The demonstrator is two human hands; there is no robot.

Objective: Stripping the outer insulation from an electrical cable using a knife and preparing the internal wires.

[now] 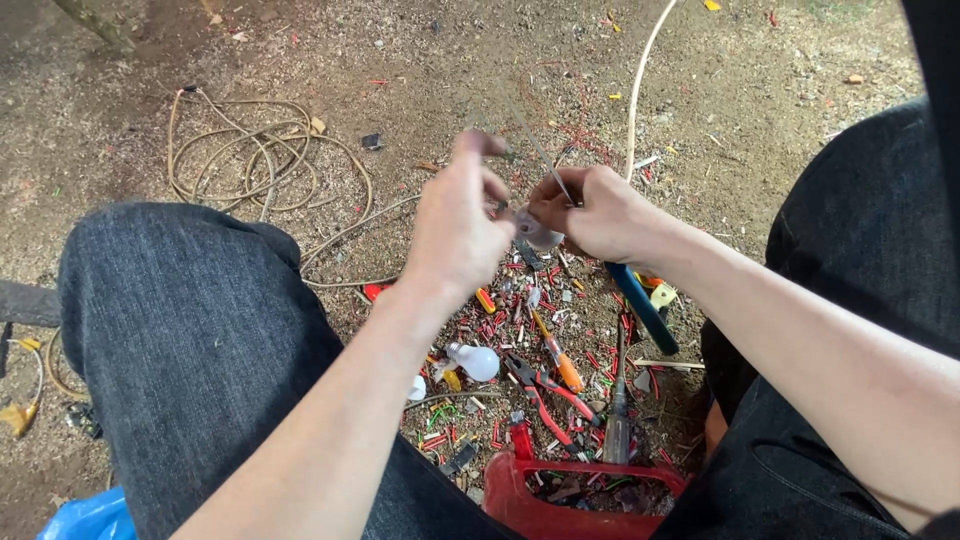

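Observation:
My left hand and my right hand meet above the ground between my knees. Together they pinch a small clear piece. My right hand also grips a tool with a thin metal shaft pointing up and away and a blue handle sticking out below the palm. Under my hands lies a heap of red wire scraps and tools: a white bulb, red-handled pliers, an orange-handled screwdriver.
A coiled beige cable lies on the dirt at the upper left. A pale cord runs away at the top. A red plastic container sits at the bottom centre, a blue bag at the bottom left.

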